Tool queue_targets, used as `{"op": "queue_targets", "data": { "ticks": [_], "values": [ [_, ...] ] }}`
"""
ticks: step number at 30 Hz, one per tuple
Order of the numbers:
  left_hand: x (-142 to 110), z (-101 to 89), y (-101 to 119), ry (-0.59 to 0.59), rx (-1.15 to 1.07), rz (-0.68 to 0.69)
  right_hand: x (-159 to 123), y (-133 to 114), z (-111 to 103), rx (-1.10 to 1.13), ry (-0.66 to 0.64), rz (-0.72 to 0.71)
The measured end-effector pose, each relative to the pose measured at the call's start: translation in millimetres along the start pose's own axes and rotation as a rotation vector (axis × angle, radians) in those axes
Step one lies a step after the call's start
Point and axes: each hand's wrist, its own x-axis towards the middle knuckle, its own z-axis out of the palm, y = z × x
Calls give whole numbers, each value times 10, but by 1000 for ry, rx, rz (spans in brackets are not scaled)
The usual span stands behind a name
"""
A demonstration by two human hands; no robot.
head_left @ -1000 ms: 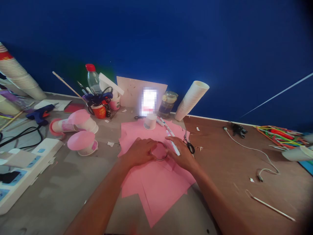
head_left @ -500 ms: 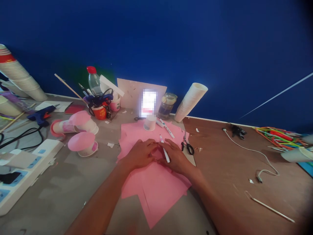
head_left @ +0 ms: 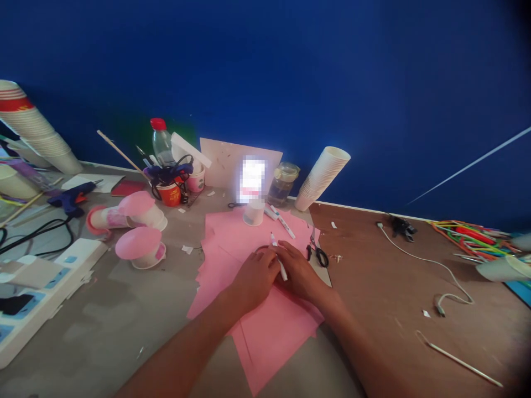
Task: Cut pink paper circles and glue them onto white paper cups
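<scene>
My left hand is over the pink paper sheets, its fingers curled in against my right hand. What its fingertips hold, if anything, is hidden. My right hand has a white marker tucked in its fingers, the tip pointing away from me. Beyond the hands, an upside-down white paper cup stands on the sheets. Beside the cup lie white markers, and to the right is a pair of black-handled scissors.
Pink-topped cups and a white power strip stand at left, near a blue glue gun. Behind are a lit blurred screen, a glass jar and a stack of cups. A cable lies at right.
My left hand has moved right and closed in against my right hand, partly covering the marker. Both hands sit slightly lower in view, and the view has tilted up a little.
</scene>
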Motion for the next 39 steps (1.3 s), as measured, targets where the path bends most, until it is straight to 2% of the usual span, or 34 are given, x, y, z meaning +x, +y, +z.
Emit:
{"op": "queue_targets", "data": {
  "ticks": [5,8,11,14,18,27,33,39],
  "values": [
    [-26,182,87,77,-26,-22,1,10,-16,13,-18,22],
    [-48,367,104,68,-21,-54,4,27,-19,9,-31,21],
    [-69,482,100,40,-17,-30,12,31,-32,23,-51,29],
    [-74,487,92,26,-29,-15,19,33,-54,64,-51,22],
    [-61,460,95,17,-70,-64,20,37,-82,182,-57,38],
    [-22,498,120,24,-61,-134,-21,98,-62,365,-60,235],
    [-24,474,115,41,1,-91,-24,134,-66,361,-80,219],
    [-31,452,126,16,19,-90,-13,121,-36,350,-13,228]
  ]
}}
